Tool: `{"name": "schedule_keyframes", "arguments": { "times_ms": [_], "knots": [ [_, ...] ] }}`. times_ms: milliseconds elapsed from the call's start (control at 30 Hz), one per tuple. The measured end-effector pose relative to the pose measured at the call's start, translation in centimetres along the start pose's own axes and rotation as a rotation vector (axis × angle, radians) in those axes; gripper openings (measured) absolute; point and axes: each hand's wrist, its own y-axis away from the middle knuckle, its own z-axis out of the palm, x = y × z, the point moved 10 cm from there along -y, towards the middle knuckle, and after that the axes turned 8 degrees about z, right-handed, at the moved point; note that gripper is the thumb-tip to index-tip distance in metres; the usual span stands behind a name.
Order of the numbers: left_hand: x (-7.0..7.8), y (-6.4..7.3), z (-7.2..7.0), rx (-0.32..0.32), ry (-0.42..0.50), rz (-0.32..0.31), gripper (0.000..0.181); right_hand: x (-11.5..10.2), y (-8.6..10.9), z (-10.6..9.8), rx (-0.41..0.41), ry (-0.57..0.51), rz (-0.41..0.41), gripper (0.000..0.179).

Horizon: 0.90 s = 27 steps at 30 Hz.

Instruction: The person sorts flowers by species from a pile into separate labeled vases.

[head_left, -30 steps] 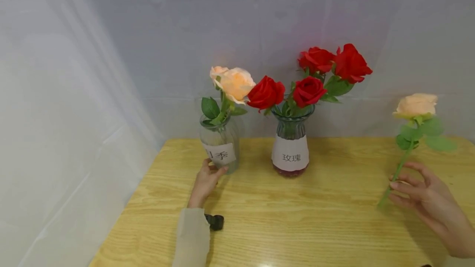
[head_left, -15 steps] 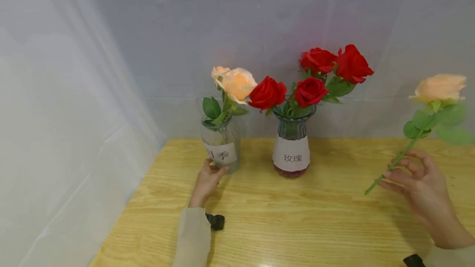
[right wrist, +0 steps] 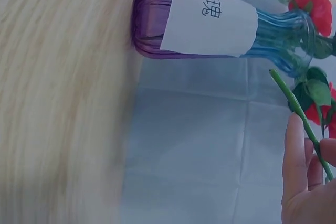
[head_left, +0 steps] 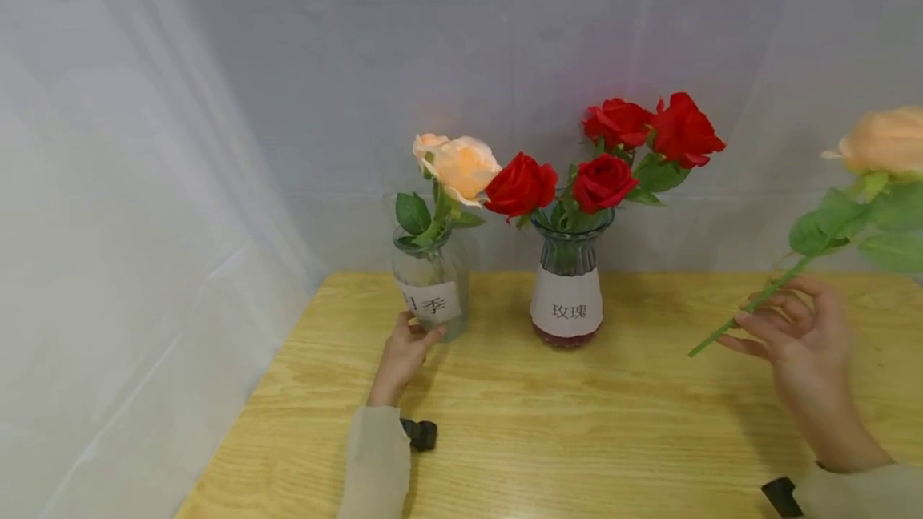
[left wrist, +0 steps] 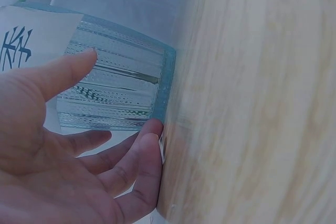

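Observation:
My left hand (head_left: 402, 357) holds the lower side of a clear ribbed glass vase (head_left: 449, 269) with a white paper label, thumb in front and fingers at its left side. In the left wrist view the fingers curve by the base of the ribbed vase (left wrist: 118, 74). Peach roses (head_left: 465, 168) with green leaves stand in it. Off the table at the right, my right hand (head_left: 811, 343) pinches a peach rose (head_left: 883, 142) by its stem; the bloom runs past the frame's edge. The bare stem end (right wrist: 286, 88) points down and left.
A blue and purple glass vase (head_left: 566, 340) with a white label stands right of the clear one, holding several red roses (head_left: 604, 181). The wooden table (head_left: 541, 431) meets a pale sheet (head_left: 324, 86) behind. Dark wrist straps (head_left: 421, 433) show at both sleeves.
My right hand has risen and moved slightly left, tilting the peach rose so that its bloom swings up and right and its stem end left. My left hand stays at the vase.

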Motion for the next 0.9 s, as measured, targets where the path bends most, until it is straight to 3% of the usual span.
{"name": "schedule_keyframes", "arguments": {
  "times_ms": [267,900],
  "knots": [
    [-0.1,0.0,-0.2,0.019,-0.011,0.006,0.065,0.0,-0.2,2.8,0.019,-0.004,-0.080,0.049],
    [0.2,0.1,-0.3,0.020,-0.022,0.006,0.065,1.9,-0.9,7.7,0.130,0.121,-0.072,0.043]
  ]
}}
